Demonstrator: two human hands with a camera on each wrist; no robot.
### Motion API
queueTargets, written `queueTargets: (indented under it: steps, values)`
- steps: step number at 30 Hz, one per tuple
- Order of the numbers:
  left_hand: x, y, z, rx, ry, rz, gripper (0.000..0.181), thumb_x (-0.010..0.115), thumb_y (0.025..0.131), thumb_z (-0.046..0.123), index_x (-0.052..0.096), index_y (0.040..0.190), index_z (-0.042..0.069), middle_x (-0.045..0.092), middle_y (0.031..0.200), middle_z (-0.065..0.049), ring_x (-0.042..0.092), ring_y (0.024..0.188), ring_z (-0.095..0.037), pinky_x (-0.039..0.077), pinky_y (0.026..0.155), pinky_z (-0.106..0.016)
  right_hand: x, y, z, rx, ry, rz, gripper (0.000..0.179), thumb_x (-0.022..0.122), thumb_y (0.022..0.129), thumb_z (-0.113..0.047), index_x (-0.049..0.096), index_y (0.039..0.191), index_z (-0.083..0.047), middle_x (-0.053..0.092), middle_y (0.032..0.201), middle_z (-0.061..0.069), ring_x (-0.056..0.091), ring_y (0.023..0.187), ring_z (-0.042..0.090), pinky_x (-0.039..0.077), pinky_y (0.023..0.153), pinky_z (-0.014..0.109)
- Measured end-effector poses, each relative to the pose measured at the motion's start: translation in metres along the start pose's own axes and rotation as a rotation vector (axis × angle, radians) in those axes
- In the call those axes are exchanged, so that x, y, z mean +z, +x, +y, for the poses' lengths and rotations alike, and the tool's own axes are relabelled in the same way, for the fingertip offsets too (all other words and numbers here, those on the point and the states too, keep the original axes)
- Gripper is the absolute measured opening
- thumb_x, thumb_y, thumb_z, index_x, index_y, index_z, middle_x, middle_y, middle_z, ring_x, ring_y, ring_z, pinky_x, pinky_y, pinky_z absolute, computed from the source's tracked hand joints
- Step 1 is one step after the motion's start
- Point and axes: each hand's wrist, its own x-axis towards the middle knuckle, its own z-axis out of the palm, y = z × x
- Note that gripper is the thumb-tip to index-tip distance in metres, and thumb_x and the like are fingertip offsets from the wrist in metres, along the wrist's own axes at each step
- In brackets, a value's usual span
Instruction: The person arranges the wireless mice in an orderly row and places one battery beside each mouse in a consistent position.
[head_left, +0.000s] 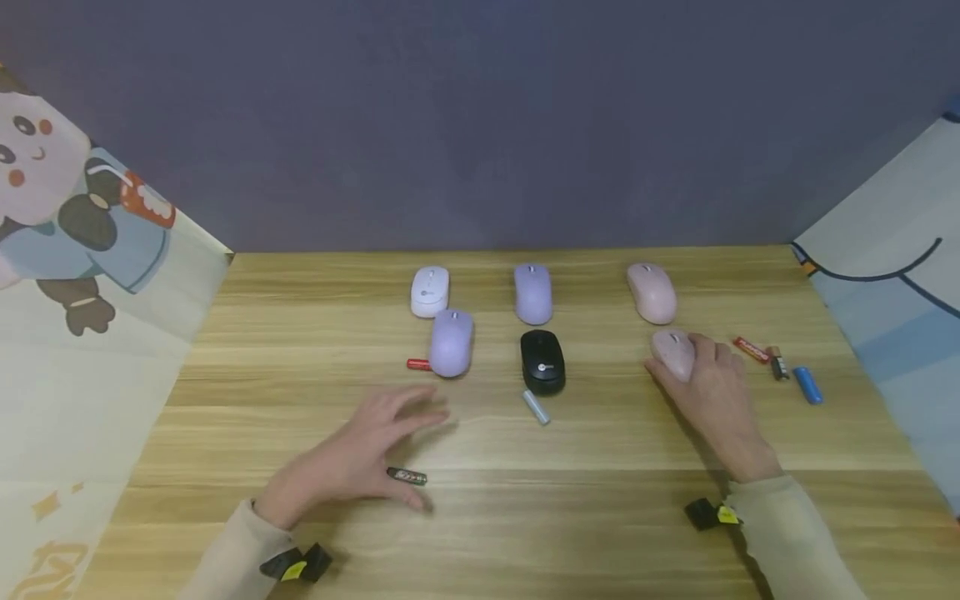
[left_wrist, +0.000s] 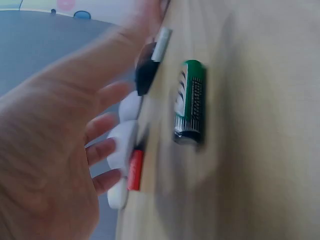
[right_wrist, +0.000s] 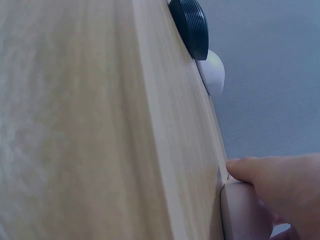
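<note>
My right hand [head_left: 718, 402] grips a pale pink computer mouse [head_left: 672, 353] on the table, thumb on its left side and fingers on its right; in the right wrist view the thumb touches the mouse [right_wrist: 244, 212]. The left hand [head_left: 358, 448] has its fingers spread, holding nothing. Beside its thumb lies a green and black battery [head_left: 407, 476], which stands apart from the fingers in the left wrist view. Nearest beyond the left fingertips are a purple mouse [head_left: 451, 343] and a red battery [head_left: 417, 364], partly hidden by that mouse.
A white mouse [head_left: 430, 292], another purple mouse [head_left: 533, 294] and a second pink mouse [head_left: 652, 293] form the back row. Nearer stand a black mouse [head_left: 542, 362] and a silver battery [head_left: 536, 407]. Red [head_left: 752, 350], black [head_left: 777, 363] and blue [head_left: 807, 385] batteries lie right.
</note>
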Motion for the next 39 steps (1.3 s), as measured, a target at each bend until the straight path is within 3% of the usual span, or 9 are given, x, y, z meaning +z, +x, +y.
queueTargets:
  steps: [3, 7, 10, 14, 21, 24, 27, 32, 39]
  values:
    - [0.003, -0.017, 0.001, 0.022, -0.073, -0.035, 0.069, 0.084, 0.072, 0.059, 0.069, 0.129, 0.023, 0.061, 0.132, 0.004, 0.054, 0.123, -0.016, 0.05, 0.105, -0.045, -0.001, 0.0, -0.001, -0.004, 0.004, 0.006, 0.077, 0.074, 0.095, -0.041, 0.047, 0.135, 0.018, 0.052, 0.119, 0.046, 0.05, 0.105, 0.062, 0.043, 0.084, 0.071]
    - [0.009, -0.026, -0.001, 0.005, -0.161, -0.042, 0.027, 0.084, 0.083, 0.04, 0.075, 0.105, 0.026, 0.065, 0.106, 0.019, 0.059, 0.098, -0.001, 0.057, 0.088, -0.029, -0.001, 0.0, -0.001, -0.003, 0.007, 0.004, 0.076, 0.073, 0.095, -0.041, 0.047, 0.135, 0.018, 0.052, 0.12, 0.047, 0.05, 0.106, 0.062, 0.043, 0.085, 0.072]
    - [0.013, -0.026, -0.003, 0.002, -0.184, -0.025, 0.015, 0.084, 0.086, 0.031, 0.076, 0.099, 0.028, 0.066, 0.099, 0.021, 0.059, 0.092, 0.002, 0.057, 0.082, -0.024, -0.001, 0.0, -0.001, -0.01, 0.001, 0.011, 0.076, 0.074, 0.094, -0.04, 0.047, 0.135, 0.018, 0.052, 0.12, 0.047, 0.051, 0.106, 0.063, 0.044, 0.085, 0.072]
    - [0.016, -0.022, -0.008, -0.007, -0.143, 0.034, 0.013, 0.085, 0.086, 0.026, 0.078, 0.096, 0.026, 0.068, 0.096, 0.019, 0.06, 0.088, 0.002, 0.057, 0.077, -0.023, 0.0, -0.001, 0.0, -0.028, -0.004, 0.034, 0.075, 0.076, 0.093, -0.039, 0.049, 0.133, 0.018, 0.053, 0.117, 0.047, 0.052, 0.103, 0.063, 0.045, 0.083, 0.073]
    - [0.021, -0.006, -0.027, 0.021, 0.042, 0.286, 0.02, 0.089, 0.08, 0.02, 0.077, 0.096, 0.018, 0.071, 0.097, 0.01, 0.066, 0.09, -0.008, 0.06, 0.08, -0.03, 0.001, -0.001, 0.0, -0.032, -0.003, 0.042, 0.074, 0.077, 0.093, -0.038, 0.049, 0.132, 0.019, 0.054, 0.116, 0.047, 0.053, 0.102, 0.063, 0.045, 0.081, 0.072]
    - [0.022, 0.0, -0.033, 0.017, 0.086, 0.346, 0.022, 0.088, 0.079, 0.018, 0.076, 0.097, 0.018, 0.071, 0.098, 0.008, 0.066, 0.091, -0.01, 0.059, 0.081, -0.033, 0.001, -0.001, 0.0, -0.031, -0.007, 0.038, 0.074, 0.076, 0.093, -0.039, 0.049, 0.132, 0.018, 0.054, 0.117, 0.047, 0.053, 0.103, 0.063, 0.045, 0.083, 0.072]
    - [0.022, 0.005, -0.034, -0.002, 0.114, 0.337, 0.021, 0.088, 0.081, 0.02, 0.076, 0.098, 0.018, 0.072, 0.099, 0.007, 0.066, 0.093, -0.012, 0.059, 0.082, -0.033, 0.003, -0.001, 0.001, -0.039, -0.006, 0.044, 0.074, 0.076, 0.093, -0.039, 0.05, 0.132, 0.018, 0.055, 0.116, 0.046, 0.053, 0.102, 0.062, 0.044, 0.083, 0.072]
    - [0.019, 0.01, -0.032, -0.048, 0.145, 0.269, 0.021, 0.086, 0.085, 0.026, 0.076, 0.101, 0.019, 0.073, 0.102, 0.006, 0.067, 0.098, -0.013, 0.06, 0.087, -0.035, 0.004, -0.001, 0.002, -0.042, 0.007, 0.048, 0.073, 0.077, 0.092, -0.038, 0.05, 0.131, 0.018, 0.054, 0.115, 0.046, 0.053, 0.102, 0.062, 0.044, 0.084, 0.072]
    - [0.013, 0.012, -0.028, -0.076, 0.125, 0.211, 0.021, 0.085, 0.086, 0.025, 0.076, 0.103, 0.018, 0.073, 0.104, 0.005, 0.068, 0.099, -0.014, 0.06, 0.089, -0.037, 0.003, 0.0, 0.003, -0.036, 0.022, 0.036, 0.074, 0.076, 0.093, -0.038, 0.049, 0.132, 0.018, 0.053, 0.117, 0.047, 0.052, 0.103, 0.063, 0.043, 0.084, 0.072]
